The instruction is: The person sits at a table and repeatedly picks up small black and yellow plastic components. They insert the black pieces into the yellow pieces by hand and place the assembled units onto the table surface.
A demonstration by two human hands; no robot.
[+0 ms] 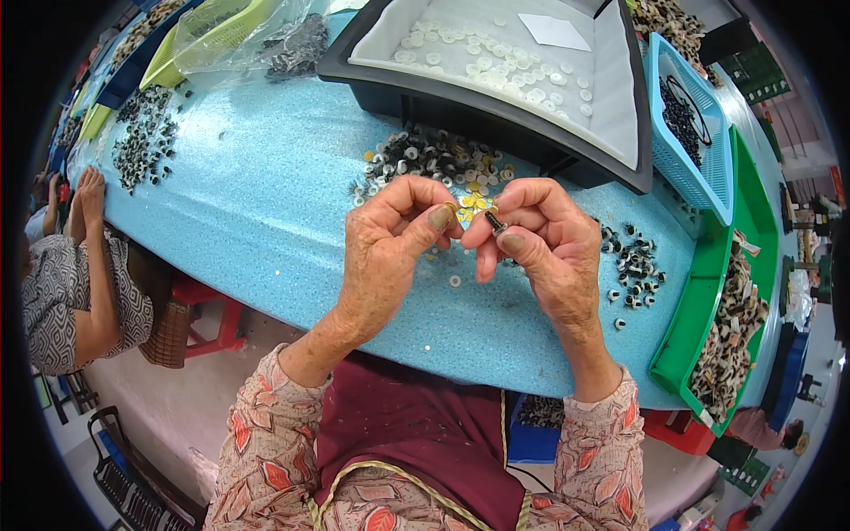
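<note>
Over the blue speckled table [257, 221], my two hands are held close together. My left hand [385, 248] is closed in a pinch, with a small yellow disc [452, 207] between thumb and fingertips. Between the thumb and forefinger of my right hand [558, 257] sits a small black ridged stem piece [494, 221], its ridged end pointing up and toward my left hand. Just beyond my fingers lie several yellow discs [478, 189] and a heap of black and white small parts [412, 159]. A loose white ring [455, 281] rests below my hands.
A black tray [496, 99] with white washers stands beyond the heap. On the right are a blue basket [722, 181], a green tray [682, 341] of spotted fluffy pieces and scattered black-white parts [633, 265]. Another pile [146, 133] lies far left, near another person's hands [88, 195].
</note>
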